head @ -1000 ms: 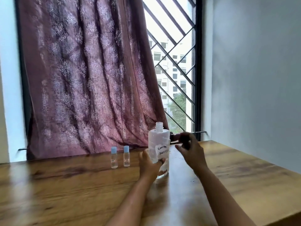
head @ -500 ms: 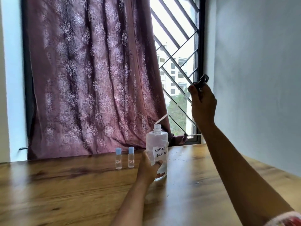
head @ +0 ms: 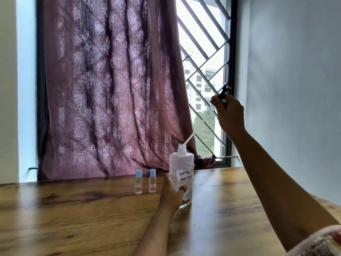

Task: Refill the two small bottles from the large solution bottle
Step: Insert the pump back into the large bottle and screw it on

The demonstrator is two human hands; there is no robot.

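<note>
The large clear solution bottle (head: 181, 169) stands upright on the wooden table (head: 73, 218), uncapped, with a handwritten white label. My left hand (head: 172, 194) grips its lower part. High to the right, my right hand (head: 228, 113) holds the dark pump head (head: 224, 92); its white dip tube (head: 189, 139) slants down and its tip still sits at the bottle's neck. Two small clear bottles with blue caps, one (head: 138, 182) and the other (head: 152, 181), stand side by side just left of the large bottle, both capped.
A patterned maroon curtain (head: 110, 89) hangs behind the table. To its right is a window with a diagonal metal grille (head: 206, 71). A pale wall (head: 295, 89) runs along the right side. The table's right edge lies near my right forearm.
My right hand rose from beside the bottle's neck to well above it, drawing the pump head and dip tube up out of the bottle. My left hand stayed on the bottle.
</note>
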